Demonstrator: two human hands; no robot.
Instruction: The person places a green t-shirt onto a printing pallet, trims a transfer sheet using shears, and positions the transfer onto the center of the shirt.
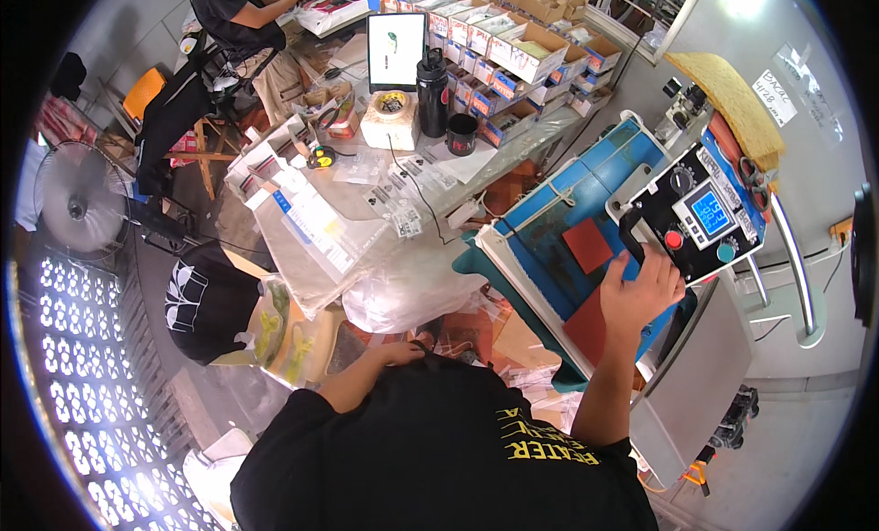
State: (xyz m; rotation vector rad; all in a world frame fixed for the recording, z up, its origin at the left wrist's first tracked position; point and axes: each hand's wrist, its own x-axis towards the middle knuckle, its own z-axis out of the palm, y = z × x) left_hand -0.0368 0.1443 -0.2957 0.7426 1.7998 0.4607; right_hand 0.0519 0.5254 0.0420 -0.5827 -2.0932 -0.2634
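My right hand (644,288) reaches forward to the right and grips the black handle (630,231) on the front of a heat press. The press's black control panel (707,201) has a lit blue display, a knob and red and green buttons. Below the handle, dark red pads (587,246) lie on a blue surface (540,247). My left hand (400,352) is close to my waist, against my black shirt. Its fingers are largely hidden there, so what they do does not show.
A cluttered table (366,247) holds a black bottle (432,92), a black mug (461,135), a tablet (396,53) and several small boxes (526,50). Scissors (754,183) hang on the press. A fan (82,197) stands left; another person (240,18) sits at the far left.
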